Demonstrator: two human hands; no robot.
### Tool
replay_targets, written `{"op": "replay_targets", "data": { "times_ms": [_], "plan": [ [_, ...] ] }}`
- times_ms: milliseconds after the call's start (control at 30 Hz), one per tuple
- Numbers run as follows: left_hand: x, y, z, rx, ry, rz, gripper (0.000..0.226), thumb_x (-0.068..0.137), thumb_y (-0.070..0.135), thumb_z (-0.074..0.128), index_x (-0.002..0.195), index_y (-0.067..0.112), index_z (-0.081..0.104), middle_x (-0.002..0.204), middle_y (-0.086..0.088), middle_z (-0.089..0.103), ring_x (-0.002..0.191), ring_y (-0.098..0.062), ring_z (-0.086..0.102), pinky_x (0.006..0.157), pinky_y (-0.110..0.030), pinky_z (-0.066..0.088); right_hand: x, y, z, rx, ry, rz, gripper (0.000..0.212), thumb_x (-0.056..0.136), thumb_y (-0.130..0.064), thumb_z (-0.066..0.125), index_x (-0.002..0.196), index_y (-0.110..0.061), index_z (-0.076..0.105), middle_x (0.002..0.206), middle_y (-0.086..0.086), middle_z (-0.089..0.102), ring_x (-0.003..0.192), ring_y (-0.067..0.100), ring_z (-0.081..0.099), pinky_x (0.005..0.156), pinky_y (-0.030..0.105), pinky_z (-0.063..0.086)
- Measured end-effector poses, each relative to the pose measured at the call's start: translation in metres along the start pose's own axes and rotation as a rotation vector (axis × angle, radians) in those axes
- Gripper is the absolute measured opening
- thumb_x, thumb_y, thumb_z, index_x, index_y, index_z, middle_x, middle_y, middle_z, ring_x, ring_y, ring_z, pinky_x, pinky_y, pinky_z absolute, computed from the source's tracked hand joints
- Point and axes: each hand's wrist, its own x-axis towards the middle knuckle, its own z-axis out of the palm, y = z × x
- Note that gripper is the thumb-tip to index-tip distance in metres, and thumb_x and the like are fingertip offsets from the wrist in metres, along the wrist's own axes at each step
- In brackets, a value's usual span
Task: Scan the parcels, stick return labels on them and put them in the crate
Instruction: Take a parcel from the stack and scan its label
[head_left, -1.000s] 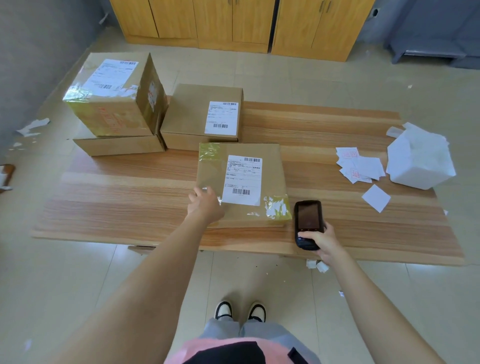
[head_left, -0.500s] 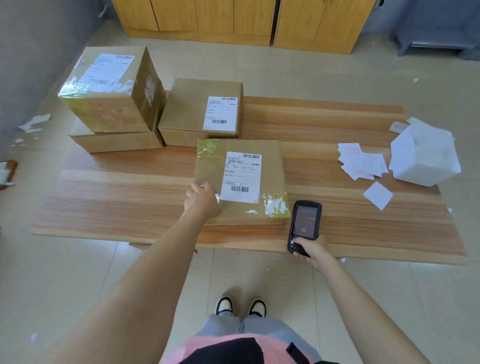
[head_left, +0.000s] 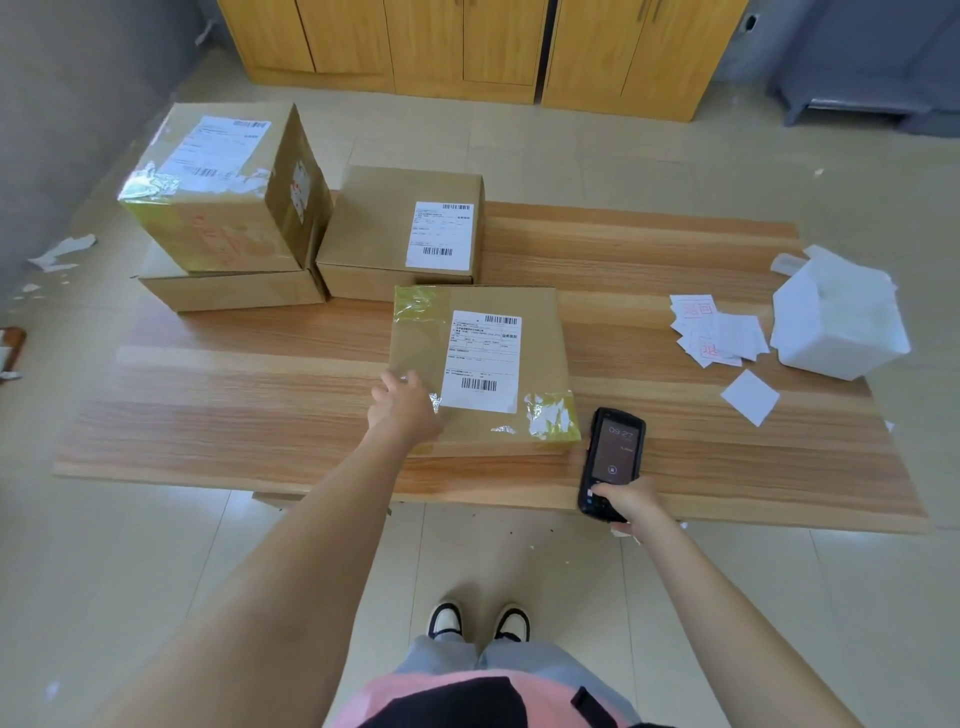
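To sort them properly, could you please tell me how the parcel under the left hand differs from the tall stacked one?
The near parcel is flat and lies on the table; the tall parcel is cube-like and sits atop another box. Both are taped brown cardboard with white labels.

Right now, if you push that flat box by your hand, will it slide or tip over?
The flat parcel would probably slide, not tip: it sits low and wide on the smooth wooden table. It is likely stiff, being cardboard with sharp edges. The shiny tape at its corners could feel slippery under the left hand.
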Motion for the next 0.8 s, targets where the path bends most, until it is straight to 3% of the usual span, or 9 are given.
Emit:
{"op": "replay_targets", "data": {
  "times_ms": [100, 267, 533, 800],
  "plan": [
    [-0.001, 0.0, -0.001, -0.013, -0.005, 0.008, 0.059, 0.087, 0.03, 0.059, 0.133, 0.008, 0.03, 0.138, -0.017, 0.024, 0.119, -0.032, 0.036, 0.081, -0.034, 0.038, -0.003, -0.004, -0.003, -0.075, 0.057, -0.044, 0.038, 0.078, -0.009, 0.07, 0.109, -0.007, 0.048, 0.112, 0.013, 0.058, 0.091, 0.028, 0.053, 0.081, 0.037, 0.047],
    [-0.002, -0.004, -0.008, 0.046, -0.029, 0.04, 0.06, 0.084, 0.034, 0.061, 0.132, 0.009, 0.033, 0.134, -0.017, 0.029, 0.119, -0.033, 0.035, 0.09, -0.037, 0.041, -0.012, -0.025, -0.007, -0.167, 0.094, -0.107, 0.051, 0.082, -0.017, 0.065, 0.125, -0.006, 0.041, 0.122, 0.015, 0.053, 0.104, 0.032, 0.053, 0.086, 0.041, 0.048],
    [0.003, 0.003, -0.033, 0.081, 0.056, 0.232, 0.052, 0.086, 0.03, 0.059, 0.133, 0.013, 0.041, 0.131, -0.016, 0.041, 0.121, -0.034, 0.037, 0.094, -0.04, 0.038, -0.029, -0.069, -0.012, -0.363, 0.286, -0.268, 0.058, 0.085, -0.025, 0.062, 0.136, -0.011, 0.036, 0.146, 0.017, 0.029, 0.136, 0.035, 0.025, 0.103, 0.044, 0.031],
    [0.004, 0.054, -0.041, 0.112, 0.107, 0.494, 0.057, 0.089, 0.035, 0.058, 0.14, 0.019, 0.038, 0.137, -0.012, 0.043, 0.128, -0.032, 0.037, 0.1, -0.039, 0.035, -0.042, -0.076, -0.025, -0.345, 0.357, -0.378, 0.056, 0.085, -0.022, 0.062, 0.135, -0.015, 0.038, 0.142, 0.015, 0.031, 0.131, 0.034, 0.03, 0.102, 0.044, 0.034]
  ]
}}
